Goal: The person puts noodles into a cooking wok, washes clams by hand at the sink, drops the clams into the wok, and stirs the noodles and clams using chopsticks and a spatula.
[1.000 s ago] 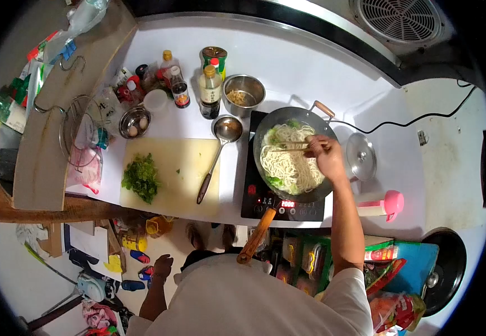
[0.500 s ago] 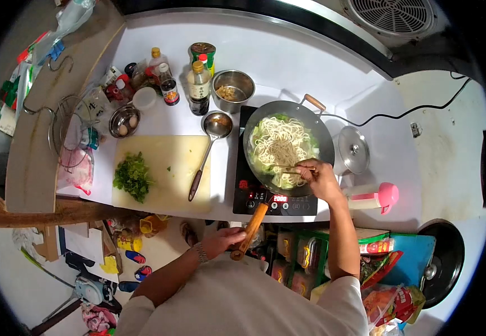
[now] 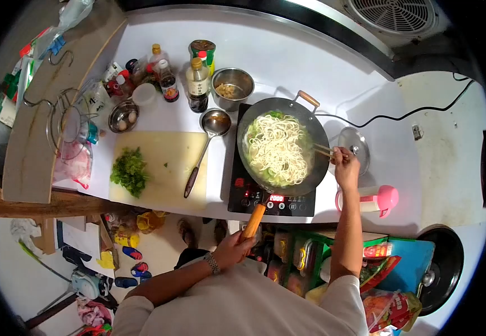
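A dark wok (image 3: 317, 173) sits on the black induction cooktop (image 3: 243, 205), whose red display is lit. Pale noodles (image 3: 279, 148) lie in it, with green vegetable pieces around their edge. My left hand (image 3: 234, 248) is closed around the wok's wooden handle (image 3: 254, 220). At the wok's right rim, my right hand (image 3: 346, 167) pinches a pair of chopsticks (image 3: 324, 150), their tips pointing left over the edge of the wok. A lidded pot (image 3: 355, 147) is just behind and right of that hand.
Left of the cooktop, a ladle (image 3: 216, 124) rests partly on a cutting board (image 3: 170, 185) with chopped greens (image 3: 130, 173). Sauce bottles (image 3: 198, 87) and a steel bowl (image 3: 233, 84) line the back. A pink-capped bottle (image 3: 385, 199) lies right; a black cord (image 3: 388, 119) crosses behind.
My right hand has moved right with the chopsticks, from over the noodles to the rim. My left hand has wrapped round the handle. The noodles lie more spread out, and the wok has turned slightly.
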Demonstrator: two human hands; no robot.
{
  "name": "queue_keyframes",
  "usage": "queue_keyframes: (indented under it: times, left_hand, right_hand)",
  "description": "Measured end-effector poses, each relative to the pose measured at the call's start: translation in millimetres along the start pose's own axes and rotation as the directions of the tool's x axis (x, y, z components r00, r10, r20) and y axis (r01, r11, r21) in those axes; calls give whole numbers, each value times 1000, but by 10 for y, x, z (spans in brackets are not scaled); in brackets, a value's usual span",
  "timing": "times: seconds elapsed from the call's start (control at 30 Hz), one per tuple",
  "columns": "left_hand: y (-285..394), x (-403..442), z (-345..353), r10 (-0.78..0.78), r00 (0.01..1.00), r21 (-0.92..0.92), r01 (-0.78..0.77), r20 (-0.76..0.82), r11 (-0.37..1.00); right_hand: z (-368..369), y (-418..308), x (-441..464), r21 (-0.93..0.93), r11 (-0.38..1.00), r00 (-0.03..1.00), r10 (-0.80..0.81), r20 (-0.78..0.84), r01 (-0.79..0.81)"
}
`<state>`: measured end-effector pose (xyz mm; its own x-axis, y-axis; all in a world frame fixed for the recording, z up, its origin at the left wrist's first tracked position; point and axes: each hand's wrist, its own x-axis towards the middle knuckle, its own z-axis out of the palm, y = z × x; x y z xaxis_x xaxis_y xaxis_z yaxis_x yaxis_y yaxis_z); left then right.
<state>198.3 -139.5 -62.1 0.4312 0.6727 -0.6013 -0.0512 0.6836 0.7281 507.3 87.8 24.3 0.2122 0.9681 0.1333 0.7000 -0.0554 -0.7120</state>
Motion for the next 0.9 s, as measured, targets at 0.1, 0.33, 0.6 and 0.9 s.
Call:
queue_keyframes:
  times: [0.1,0.33,0.6,0.9]
  left_hand:
    - [8,-32,15,3,1000,-14,-3,-31,1000]
    - [-212,33,-207,62,995,-149,-50,79,988]
    - [-1075,-893,-1110,332,869,675,3,-366,738]
    - [-4501,-2087,-1442,-447,334,-381,247,-830,891]
  right_hand:
    - [120,232,79,83,996,983,-2,184,-13]
    - [76,26,329,-148,981,991,-135,-25,130]
    - [202,-171,574,-24,970,954,-231,193,240]
    - [565,-1038,-200,204,867,882,-408,-234,455]
